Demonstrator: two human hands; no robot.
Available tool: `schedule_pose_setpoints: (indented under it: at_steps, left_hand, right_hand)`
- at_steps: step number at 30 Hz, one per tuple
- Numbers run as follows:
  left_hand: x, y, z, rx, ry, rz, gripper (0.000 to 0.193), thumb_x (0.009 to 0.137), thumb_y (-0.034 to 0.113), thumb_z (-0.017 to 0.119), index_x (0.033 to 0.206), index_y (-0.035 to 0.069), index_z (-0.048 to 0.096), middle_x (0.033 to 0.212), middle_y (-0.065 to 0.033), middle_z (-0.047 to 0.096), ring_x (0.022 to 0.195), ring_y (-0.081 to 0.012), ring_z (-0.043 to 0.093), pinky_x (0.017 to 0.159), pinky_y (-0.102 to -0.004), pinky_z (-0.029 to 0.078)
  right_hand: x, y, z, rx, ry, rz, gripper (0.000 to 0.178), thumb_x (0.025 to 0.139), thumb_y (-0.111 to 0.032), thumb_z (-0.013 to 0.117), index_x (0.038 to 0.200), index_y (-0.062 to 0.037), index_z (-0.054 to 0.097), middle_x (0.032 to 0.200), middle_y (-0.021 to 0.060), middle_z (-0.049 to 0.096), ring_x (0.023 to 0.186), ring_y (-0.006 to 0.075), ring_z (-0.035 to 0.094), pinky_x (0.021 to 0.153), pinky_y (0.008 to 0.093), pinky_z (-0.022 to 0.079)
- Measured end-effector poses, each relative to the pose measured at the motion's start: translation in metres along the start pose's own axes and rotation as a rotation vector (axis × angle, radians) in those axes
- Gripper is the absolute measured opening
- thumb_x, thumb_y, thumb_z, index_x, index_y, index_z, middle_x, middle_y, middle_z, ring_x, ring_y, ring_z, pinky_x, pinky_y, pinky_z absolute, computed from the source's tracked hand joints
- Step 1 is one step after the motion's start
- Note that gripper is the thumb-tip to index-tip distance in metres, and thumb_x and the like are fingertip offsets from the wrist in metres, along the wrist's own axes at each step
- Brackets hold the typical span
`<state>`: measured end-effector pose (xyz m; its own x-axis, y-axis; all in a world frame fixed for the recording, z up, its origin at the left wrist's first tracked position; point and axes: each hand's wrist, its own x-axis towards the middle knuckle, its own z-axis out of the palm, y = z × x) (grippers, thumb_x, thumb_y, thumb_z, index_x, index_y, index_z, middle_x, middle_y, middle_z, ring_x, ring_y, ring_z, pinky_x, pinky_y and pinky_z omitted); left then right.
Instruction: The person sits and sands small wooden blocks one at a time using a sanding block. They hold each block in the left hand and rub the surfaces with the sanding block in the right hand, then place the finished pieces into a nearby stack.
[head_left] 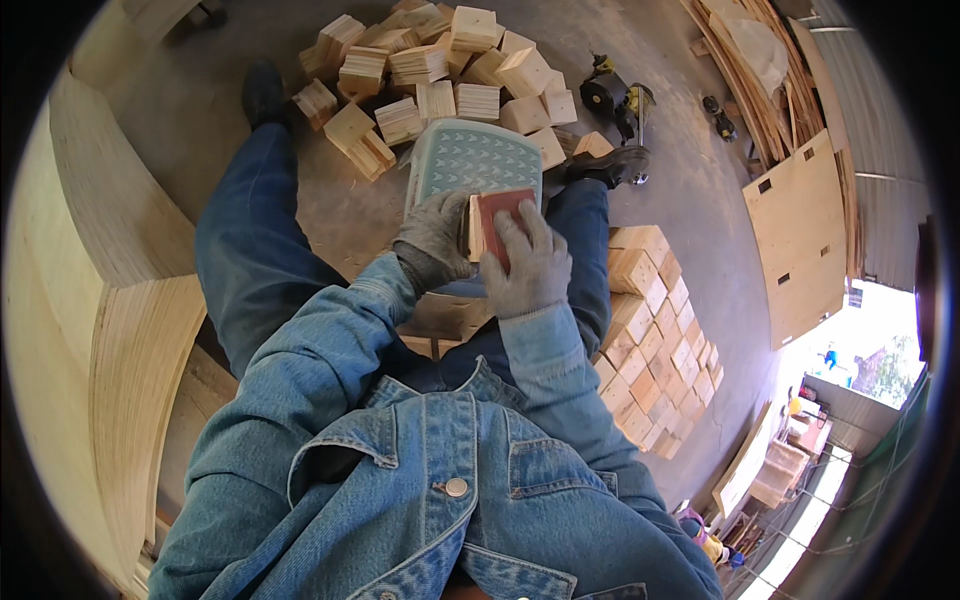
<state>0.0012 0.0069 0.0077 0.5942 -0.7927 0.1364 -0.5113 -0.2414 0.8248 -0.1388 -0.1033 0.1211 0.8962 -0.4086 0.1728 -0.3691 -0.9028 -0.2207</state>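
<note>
Between my legs, over a pale green plastic stool (470,155), I hold a small wooden block (475,238) up in front of me. My gloved left hand (432,242) grips the block from its left side, fingers wrapped around it. A reddish-brown sheet of sandpaper (491,212) lies against the block's face. My gloved right hand (525,262) presses on the sandpaper with its fingers bent over it; the thumb is partly hidden. Both gloves are grey.
A loose heap of wooden blocks (435,65) lies ahead of the stool. Stacked blocks (660,345) stand by my right leg. Large plywood stacks (140,300) rise on the left. Power tools (610,92) lie on the floor near my right foot; boards (800,240) lean farther right.
</note>
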Motion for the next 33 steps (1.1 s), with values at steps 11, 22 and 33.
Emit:
schedule_pose_setpoints:
  at_steps: [11, 22, 33]
  left_hand:
    - [0.003, 0.001, 0.002, 0.031, 0.036, 0.028, 0.106, 0.06, 0.049, 0.099, 0.146, 0.011, 0.051, 0.135, -0.0196, 0.062, 0.124, -0.0403, 0.061, 0.108, -0.0491, 0.051]
    - [0.005, 0.001, 0.001, 0.086, -0.017, 0.032, 0.109, 0.062, 0.057, 0.095, 0.148, 0.01, 0.049, 0.139, -0.0192, 0.061, 0.129, -0.0396, 0.06, 0.112, -0.048, 0.05]
    - [0.0, 0.0, 0.0, -0.029, 0.023, 0.031, 0.114, 0.061, 0.055, 0.096, 0.153, 0.01, 0.045, 0.144, -0.021, 0.058, 0.135, -0.0427, 0.055, 0.116, -0.0511, 0.045]
  right_hand:
    - [0.074, 0.01, 0.022, -0.051, -0.055, 0.116, 0.061, 0.087, -0.038, 0.076, 0.145, -0.0263, 0.066, 0.16, 0.0068, 0.051, 0.13, 0.0436, 0.056, 0.109, 0.0558, 0.048]
    - [-0.07, -0.01, -0.022, 0.052, -0.07, -0.034, 0.062, 0.081, -0.032, 0.082, 0.141, -0.0193, 0.069, 0.156, 0.0119, 0.052, 0.131, 0.0429, 0.055, 0.105, 0.0573, 0.048]
    - [0.005, -0.002, 0.002, 0.044, 0.014, -0.062, 0.056, 0.081, -0.029, 0.079, 0.136, -0.0216, 0.072, 0.151, 0.0111, 0.056, 0.126, 0.044, 0.059, 0.102, 0.0575, 0.051]
